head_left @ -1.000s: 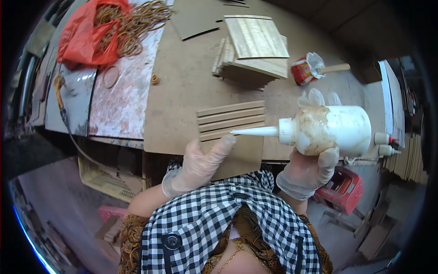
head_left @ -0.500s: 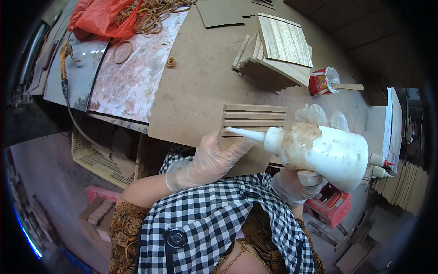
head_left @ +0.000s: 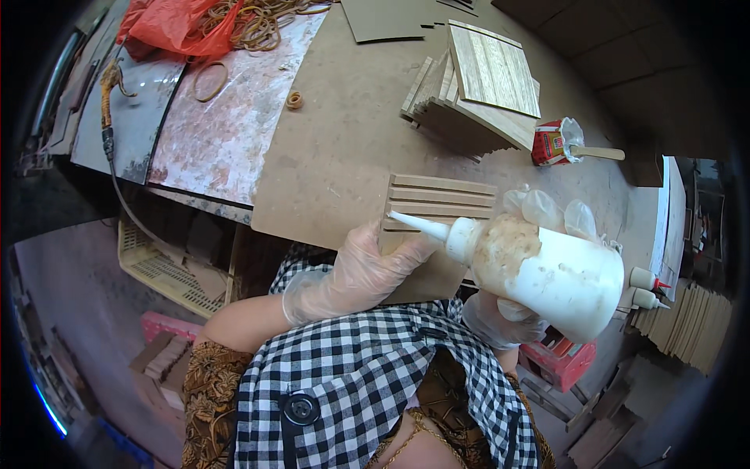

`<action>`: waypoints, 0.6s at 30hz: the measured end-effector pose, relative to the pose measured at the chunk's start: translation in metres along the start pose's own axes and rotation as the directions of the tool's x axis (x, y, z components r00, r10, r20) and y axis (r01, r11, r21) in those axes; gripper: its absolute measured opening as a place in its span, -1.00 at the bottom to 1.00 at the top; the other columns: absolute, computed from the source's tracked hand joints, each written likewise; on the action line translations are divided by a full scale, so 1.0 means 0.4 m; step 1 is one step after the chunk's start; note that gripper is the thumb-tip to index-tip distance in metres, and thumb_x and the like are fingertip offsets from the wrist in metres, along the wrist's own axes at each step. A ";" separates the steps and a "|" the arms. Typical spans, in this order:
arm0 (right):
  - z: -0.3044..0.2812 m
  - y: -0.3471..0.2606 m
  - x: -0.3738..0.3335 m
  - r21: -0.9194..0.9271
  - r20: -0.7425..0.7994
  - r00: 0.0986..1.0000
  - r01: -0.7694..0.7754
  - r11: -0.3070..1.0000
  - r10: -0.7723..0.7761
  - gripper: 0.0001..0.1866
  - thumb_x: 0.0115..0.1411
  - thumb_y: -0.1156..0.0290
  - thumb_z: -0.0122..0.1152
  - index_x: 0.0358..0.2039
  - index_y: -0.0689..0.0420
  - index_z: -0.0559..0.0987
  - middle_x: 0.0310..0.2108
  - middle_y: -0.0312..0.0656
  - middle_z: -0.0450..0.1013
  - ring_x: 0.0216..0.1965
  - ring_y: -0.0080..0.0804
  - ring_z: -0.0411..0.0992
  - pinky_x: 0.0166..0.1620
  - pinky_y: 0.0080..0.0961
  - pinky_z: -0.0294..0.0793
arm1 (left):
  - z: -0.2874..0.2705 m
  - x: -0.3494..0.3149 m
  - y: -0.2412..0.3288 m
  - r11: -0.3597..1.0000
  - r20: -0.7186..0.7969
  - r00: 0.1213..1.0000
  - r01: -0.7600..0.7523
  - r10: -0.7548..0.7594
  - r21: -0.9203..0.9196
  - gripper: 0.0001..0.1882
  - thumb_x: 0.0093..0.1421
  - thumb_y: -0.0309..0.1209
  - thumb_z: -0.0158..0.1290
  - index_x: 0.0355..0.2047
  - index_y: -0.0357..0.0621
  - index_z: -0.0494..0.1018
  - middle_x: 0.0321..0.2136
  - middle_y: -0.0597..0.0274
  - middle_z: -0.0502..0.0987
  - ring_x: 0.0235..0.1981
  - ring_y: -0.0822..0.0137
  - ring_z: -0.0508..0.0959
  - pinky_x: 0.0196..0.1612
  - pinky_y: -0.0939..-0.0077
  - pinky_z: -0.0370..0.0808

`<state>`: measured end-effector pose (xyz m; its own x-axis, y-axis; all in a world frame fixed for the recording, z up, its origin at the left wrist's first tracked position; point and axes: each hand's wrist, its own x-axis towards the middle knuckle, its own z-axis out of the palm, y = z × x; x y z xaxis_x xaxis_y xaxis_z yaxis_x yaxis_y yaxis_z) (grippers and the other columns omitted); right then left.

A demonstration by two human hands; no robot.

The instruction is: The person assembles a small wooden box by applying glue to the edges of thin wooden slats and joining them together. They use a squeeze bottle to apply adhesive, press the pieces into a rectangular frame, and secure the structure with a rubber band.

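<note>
My left hand (head_left: 373, 270), in a thin clear glove, grips the near left side of a brown grooved wooden board (head_left: 443, 196) with raised parallel strips. My gloved right hand (head_left: 500, 319) is wrapped round a large white squeeze bottle (head_left: 566, 273) with brown stains near its neck. The bottle lies tilted almost on its side. Its long tapered nozzle points left, with the tip over the board's left edge, close to my left thumb. Whether the tip touches the wood I cannot tell. The bottle hides the board's near right part.
Slatted wooden panels (head_left: 496, 74) are stacked at the back, beside a red tub (head_left: 553, 142) with a wooden stick. Rubber bands (head_left: 258, 27) and a red plastic bag (head_left: 176, 30) lie far left. A hooked tool (head_left: 109, 98) with a cord and a cream crate (head_left: 168, 273) are at left.
The bottle's base has swung slightly toward me and its nozzle now slants more. My left hand keeps its hold on the board. The whole view has shifted a little.
</note>
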<state>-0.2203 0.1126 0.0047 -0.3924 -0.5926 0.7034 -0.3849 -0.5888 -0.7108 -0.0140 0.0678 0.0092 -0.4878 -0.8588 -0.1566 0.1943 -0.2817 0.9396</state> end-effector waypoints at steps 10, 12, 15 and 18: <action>0.017 -0.031 0.020 0.063 0.001 0.995 -0.096 0.993 0.096 -0.06 0.03 -0.05 0.33 0.25 0.23 0.12 0.06 0.00 0.35 0.01 -0.17 0.43 0.11 -0.15 0.42 | 0.000 0.004 -0.013 0.997 0.019 1.000 -0.011 0.013 -0.074 -0.57 0.24 -0.27 0.14 -0.01 -0.31 0.36 -0.19 0.22 0.55 -0.20 0.51 0.50 -0.13 0.56 0.49; 0.016 -0.029 0.018 0.084 -0.001 0.994 -0.113 0.990 0.114 -0.07 0.03 -0.04 0.32 0.24 0.23 0.13 0.06 0.00 0.35 0.00 -0.17 0.43 0.11 -0.14 0.42 | -0.001 0.000 -0.004 0.996 0.009 1.000 0.026 -0.025 -0.088 -0.57 0.24 -0.26 0.13 -0.01 -0.31 0.36 -0.19 0.23 0.55 -0.19 0.51 0.50 -0.12 0.57 0.49; 0.014 -0.034 0.022 0.094 -0.003 0.992 -0.129 0.987 0.130 -0.08 0.03 -0.03 0.32 0.24 0.22 0.13 0.06 -0.01 0.35 0.00 -0.17 0.43 0.11 -0.14 0.42 | 0.001 0.001 -0.002 0.992 0.021 0.998 0.059 -0.057 -0.113 -0.57 0.24 -0.26 0.13 0.00 -0.31 0.36 -0.18 0.23 0.55 -0.19 0.52 0.50 -0.12 0.57 0.48; 0.012 -0.038 0.023 0.111 -0.005 0.990 -0.141 0.984 0.142 -0.09 0.03 -0.02 0.32 0.24 0.22 0.14 0.06 -0.01 0.35 -0.01 -0.17 0.43 0.11 -0.13 0.42 | 0.002 0.003 0.001 0.992 0.037 0.998 0.047 -0.043 -0.116 -0.57 0.25 -0.26 0.13 0.01 -0.30 0.36 -0.17 0.23 0.54 -0.18 0.51 0.49 -0.10 0.57 0.48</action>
<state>-0.2140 0.1134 0.0220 -0.4477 -0.6675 0.5950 -0.2308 -0.5566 -0.7981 -0.0153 0.0672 0.0097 -0.5272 -0.8293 -0.1853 0.2682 -0.3693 0.8898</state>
